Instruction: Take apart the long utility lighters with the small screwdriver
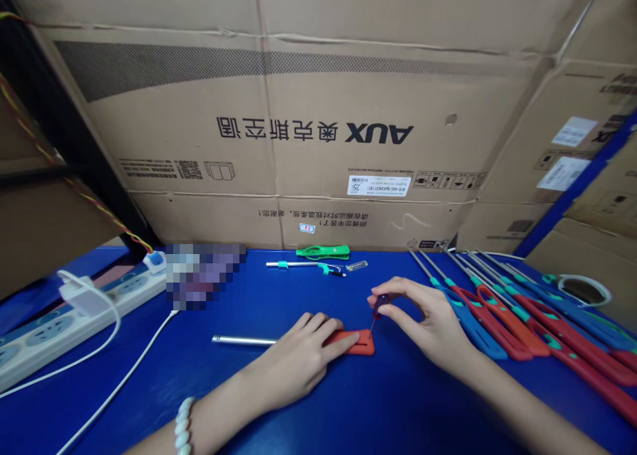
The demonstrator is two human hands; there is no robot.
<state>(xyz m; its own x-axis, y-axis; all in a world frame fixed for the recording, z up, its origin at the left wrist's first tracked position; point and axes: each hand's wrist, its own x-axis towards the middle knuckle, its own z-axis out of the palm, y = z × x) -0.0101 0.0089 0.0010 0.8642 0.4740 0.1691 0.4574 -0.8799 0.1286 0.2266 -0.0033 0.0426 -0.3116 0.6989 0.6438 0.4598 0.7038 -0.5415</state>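
Note:
A long-nosed lighter with an orange-red handle (367, 349) and a silver metal tube (243, 340) lies flat on the blue table. My left hand (306, 355) is closed over its middle and holds it down, the forefinger or thumb stretched along the handle. Between the thumb and fingers of my right hand (423, 312) is a small screwdriver (381, 305) with a dark purple grip. Its thin shaft slants down, and the tip meets the handle near its right end. My left palm hides the part where tube and handle join.
Several red, blue and orange lighters (517, 322) lie in a row at the right. Behind my hands are a green handle shell (324, 251), a metal tube with wires (293, 264) and a small clear part (357, 266). A white power strip (84, 322) with cables runs along the left; cardboard (318, 97) stands behind.

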